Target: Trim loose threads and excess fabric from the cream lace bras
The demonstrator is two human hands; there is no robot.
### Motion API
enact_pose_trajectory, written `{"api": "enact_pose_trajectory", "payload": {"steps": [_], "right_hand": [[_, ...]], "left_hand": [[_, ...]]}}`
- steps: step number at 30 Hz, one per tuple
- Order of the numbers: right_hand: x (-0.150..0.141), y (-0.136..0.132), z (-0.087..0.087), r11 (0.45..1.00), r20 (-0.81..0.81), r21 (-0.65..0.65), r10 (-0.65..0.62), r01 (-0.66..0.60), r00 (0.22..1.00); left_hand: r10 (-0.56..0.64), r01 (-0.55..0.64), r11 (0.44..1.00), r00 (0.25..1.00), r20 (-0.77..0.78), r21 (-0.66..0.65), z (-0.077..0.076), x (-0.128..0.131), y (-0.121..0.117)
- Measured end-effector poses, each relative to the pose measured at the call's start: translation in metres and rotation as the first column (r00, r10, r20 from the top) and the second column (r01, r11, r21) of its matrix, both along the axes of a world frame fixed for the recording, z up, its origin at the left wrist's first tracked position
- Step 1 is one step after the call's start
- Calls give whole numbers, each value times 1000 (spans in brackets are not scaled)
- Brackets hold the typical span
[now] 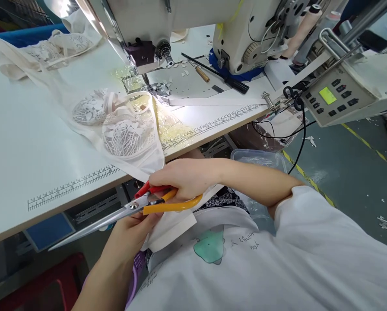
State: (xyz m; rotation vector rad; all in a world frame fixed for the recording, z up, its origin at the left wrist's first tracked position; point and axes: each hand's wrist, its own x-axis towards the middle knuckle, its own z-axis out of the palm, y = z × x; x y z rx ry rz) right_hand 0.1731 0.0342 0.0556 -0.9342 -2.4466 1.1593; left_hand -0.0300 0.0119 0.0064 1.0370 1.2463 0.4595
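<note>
A large pair of scissors (128, 209) with orange handles is in my right hand (187, 175), its fingers closed around the handle area. Its long metal blades point to the lower left and look closed together. A red piece (151, 188) shows beside the orange handles; I cannot tell if it belongs to them. Just below the scissors, my left hand (131, 231) is closed on white fabric (174, 231) at my lap, its fingertips partly hidden. A white lace bra (128, 134) lies on the sewing table (34, 142), one edge near the needle and its lower band hanging over the front edge towards my hands.
The sewing machine (193, 13) stands over the table. A screwdriver (235, 83) and a wooden-handled awl (202, 74) lie by its base. White elastic tape (219, 102) runs to a feeder with a control panel (339, 93). More lace pieces (60, 47) lie at the back left.
</note>
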Motion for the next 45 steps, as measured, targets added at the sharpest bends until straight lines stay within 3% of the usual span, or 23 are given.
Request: {"api": "enact_pose_trajectory", "payload": {"steps": [2, 5, 6, 10, 14, 19, 29, 35, 38, 41, 43, 45], "right_hand": [[1, -12, -3, 987, -56, -25, -163, 162, 985], [6, -40, -12, 863, -226, -85, -503, 498, 834], [9, -50, -16, 843, -246, -118, -536, 524, 807], [21, -85, -37, 943, -61, -208, -279, 261, 958], [22, -101, -53, 923, 145, -323, -169, 208, 975], [10, -98, -55, 894, 169, -353, -231, 278, 958], [-2, -90, -54, 891, 201, -295, -295, 345, 934], [-3, -91, -61, 824, 183, -375, -384, 425, 905], [1, -88, -61, 755, 181, -352, -524, 553, 832], [4, -82, -55, 692, -11, -293, -692, 659, 722], [3, -78, -50, 700, -191, -296, -710, 650, 678], [-1, -76, -49, 731, -290, -333, -681, 596, 673]], "left_hand": [[22, -22, 1000, 999, 30, 1, 2, 3, -2], [68, -68, 998, 995, 73, -2, 5, 5, -5], [90, -90, 996, 993, 82, -2, 6, 5, -6], [172, -174, 985, 979, 112, 2, 7, 7, -9], [201, -202, 979, 975, 97, 4, 5, 10, -11], [200, -202, 979, 977, 74, 32, 4, 15, -18], [201, -208, 976, 976, 88, 70, 3, 20, -22], [164, -172, 976, 984, 73, 130, 5, 20, -21], [123, -129, 971, 992, 42, 203, 8, 20, -22], [-46, 81, 891, 995, -89, 447, 11, 19, -22], [-178, 254, 775, 966, -186, 579, 11, 19, -22], [-251, 339, 686, 941, -228, 644, 11, 19, -23]]}}
